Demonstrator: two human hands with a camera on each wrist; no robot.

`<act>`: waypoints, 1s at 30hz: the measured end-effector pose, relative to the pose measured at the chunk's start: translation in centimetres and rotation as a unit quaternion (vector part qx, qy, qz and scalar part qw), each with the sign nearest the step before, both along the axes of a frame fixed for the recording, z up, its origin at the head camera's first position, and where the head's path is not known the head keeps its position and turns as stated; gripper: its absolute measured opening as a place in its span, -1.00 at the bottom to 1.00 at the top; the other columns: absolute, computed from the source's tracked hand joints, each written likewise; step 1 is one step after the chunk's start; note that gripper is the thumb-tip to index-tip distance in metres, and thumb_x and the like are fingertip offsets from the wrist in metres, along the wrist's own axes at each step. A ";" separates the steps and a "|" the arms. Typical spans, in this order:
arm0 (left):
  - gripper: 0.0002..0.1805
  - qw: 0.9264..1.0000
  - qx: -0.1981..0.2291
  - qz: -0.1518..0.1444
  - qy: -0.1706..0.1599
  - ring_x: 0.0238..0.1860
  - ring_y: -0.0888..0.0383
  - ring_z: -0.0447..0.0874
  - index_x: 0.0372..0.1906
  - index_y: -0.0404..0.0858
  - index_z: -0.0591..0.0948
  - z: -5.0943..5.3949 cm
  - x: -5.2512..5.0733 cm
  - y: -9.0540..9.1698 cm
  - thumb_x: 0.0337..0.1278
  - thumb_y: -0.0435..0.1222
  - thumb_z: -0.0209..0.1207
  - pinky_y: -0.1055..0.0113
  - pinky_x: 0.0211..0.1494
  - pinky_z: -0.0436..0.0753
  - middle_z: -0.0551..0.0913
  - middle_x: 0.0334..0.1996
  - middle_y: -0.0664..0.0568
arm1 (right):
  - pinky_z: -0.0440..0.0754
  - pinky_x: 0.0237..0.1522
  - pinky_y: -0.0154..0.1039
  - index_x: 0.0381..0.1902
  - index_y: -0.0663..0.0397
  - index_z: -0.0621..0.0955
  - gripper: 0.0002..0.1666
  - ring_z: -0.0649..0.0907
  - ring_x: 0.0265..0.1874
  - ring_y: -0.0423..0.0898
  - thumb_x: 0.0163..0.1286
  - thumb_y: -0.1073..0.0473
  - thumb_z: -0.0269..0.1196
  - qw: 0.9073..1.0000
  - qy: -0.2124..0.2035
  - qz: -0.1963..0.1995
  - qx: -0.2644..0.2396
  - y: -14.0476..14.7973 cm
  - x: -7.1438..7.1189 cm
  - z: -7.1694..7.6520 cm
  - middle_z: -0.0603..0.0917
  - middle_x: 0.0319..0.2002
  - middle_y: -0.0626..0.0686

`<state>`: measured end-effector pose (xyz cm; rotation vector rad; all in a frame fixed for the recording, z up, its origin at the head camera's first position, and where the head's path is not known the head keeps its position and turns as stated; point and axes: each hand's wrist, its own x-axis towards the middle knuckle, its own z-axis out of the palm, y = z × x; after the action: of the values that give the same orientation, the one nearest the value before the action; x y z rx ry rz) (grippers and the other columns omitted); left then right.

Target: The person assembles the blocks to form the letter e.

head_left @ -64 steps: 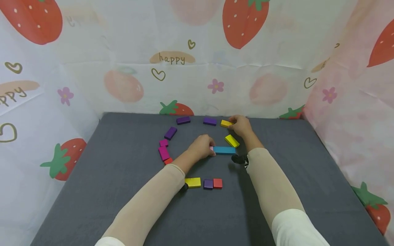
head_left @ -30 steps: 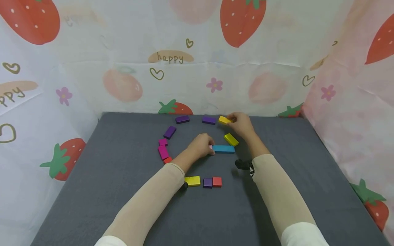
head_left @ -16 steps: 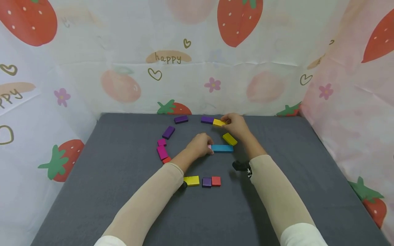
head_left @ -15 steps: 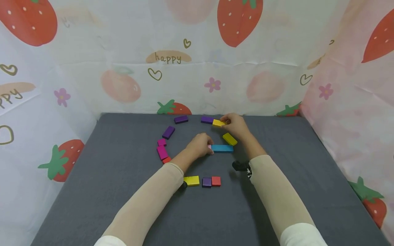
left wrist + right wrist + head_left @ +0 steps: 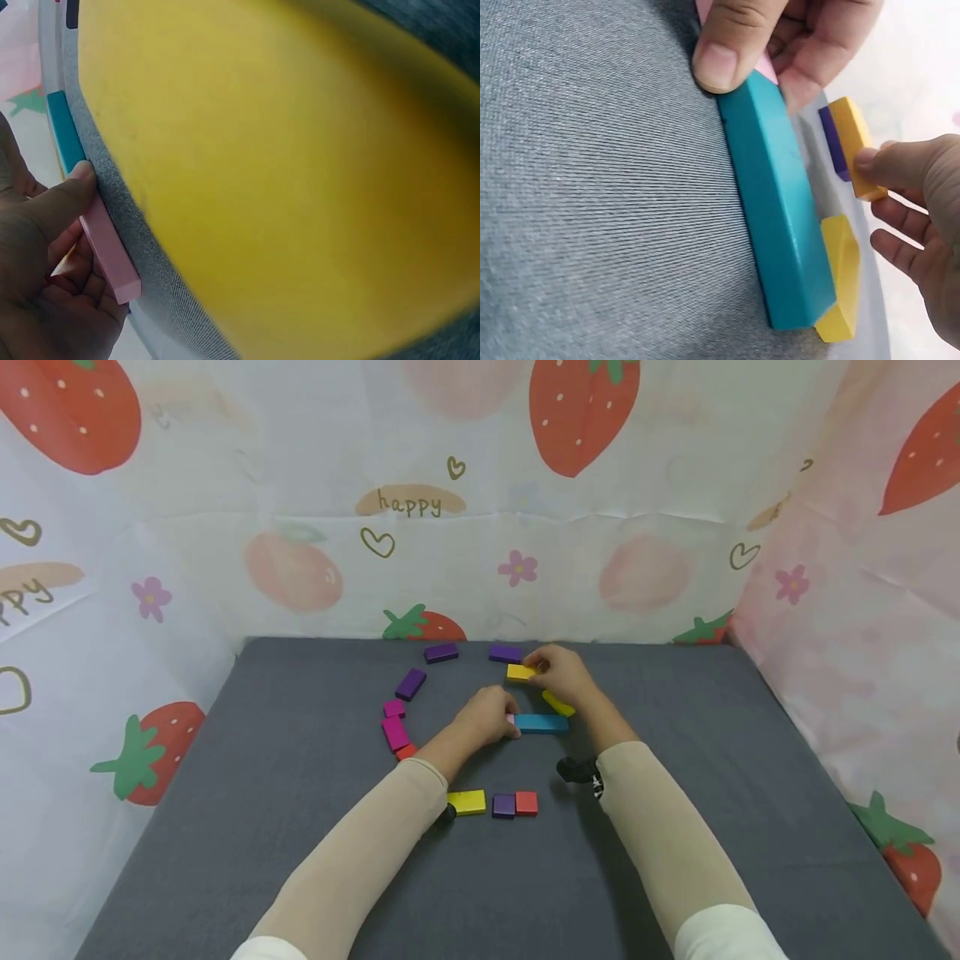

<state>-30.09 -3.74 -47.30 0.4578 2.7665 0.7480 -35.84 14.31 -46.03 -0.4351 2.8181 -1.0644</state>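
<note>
My left hand pinches a pink block with the thumb on its near side. A teal-blue block lies end to end with it, the thumb close to the joint in the right wrist view. Up and to the right, my right hand pinches a warm yellow block between thumb and fingers. Just behind that block lies a purple block. Another yellow block rests by the far end of the teal-blue one, partly covered by the right hand in the head view.
Two more purple blocks, magenta blocks and a red block form a curve on the left. Nearer lie a yellow block, a small purple block and a red one. A grey cloth covers the table.
My right hand has brought the warm yellow block leftward to the purple block, then slightly nearer to me. The left hand keeps its place on the pink block.
</note>
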 end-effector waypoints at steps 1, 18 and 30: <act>-0.65 1.000 0.000 -0.001 0.000 -0.10 0.11 0.61 0.03 -0.20 0.76 0.0 0.0 0.0 0.16 -0.19 0.47 0.18 0.16 0.62 0.74 -0.05 0.01 | 0.58 0.17 0.02 0.11 0.08 0.68 -0.71 0.58 0.09 0.08 0.45 0.26 0.32 1.000 -0.001 0.002 0.004 0.0 0.0 -0.1 0.66 0.09 0.11; -0.64 1.000 -0.003 0.006 0.001 -0.05 0.10 0.61 0.05 -0.21 0.75 0.6 0.5 0.1 0.17 -0.19 0.46 0.17 0.22 0.60 0.74 -0.01 0.01 | 0.60 0.15 0.00 0.13 0.14 0.68 -0.67 0.63 0.05 0.09 0.43 0.24 0.35 0.999 -0.035 -0.001 0.019 -0.1 -0.3 -0.9 0.70 0.06 0.15; -0.63 1.000 0.008 0.005 -0.002 0.01 0.09 0.62 0.06 -0.21 0.75 0.6 0.5 -0.1 0.16 -0.20 0.47 0.14 0.26 0.59 0.74 0.02 -0.01 | 0.52 0.29 0.03 0.14 0.16 0.68 -0.65 0.61 0.16 0.12 0.42 0.23 0.35 0.997 -0.074 0.004 0.033 -0.5 -0.6 -0.2 0.69 0.14 0.18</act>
<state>-29.55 -3.81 -46.74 0.4460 2.7631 0.7734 -36.43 13.83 -46.18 -0.3450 2.7101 -0.9579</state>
